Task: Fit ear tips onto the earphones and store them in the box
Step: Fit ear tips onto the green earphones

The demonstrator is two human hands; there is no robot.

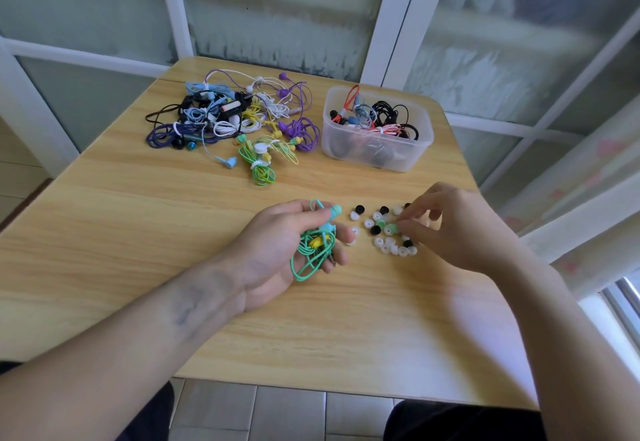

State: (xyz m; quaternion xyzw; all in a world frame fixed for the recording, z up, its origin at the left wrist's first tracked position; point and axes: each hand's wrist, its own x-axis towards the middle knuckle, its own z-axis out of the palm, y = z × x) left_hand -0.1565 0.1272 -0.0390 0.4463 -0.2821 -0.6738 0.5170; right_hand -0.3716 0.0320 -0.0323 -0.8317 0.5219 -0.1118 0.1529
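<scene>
free: bare table (138,218) near side | blocked: earphone pile (228,121) far-left, box (375,128) far-right

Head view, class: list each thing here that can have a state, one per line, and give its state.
Box: open, no lid on, partly filled with coiled earphones.
Mint earphones: bundled, held in the left hand.
Right hand: fingertips at a green ear tip among the loose tips; grip unclear.
Earphone pile: tangled, loose on the table.
</scene>
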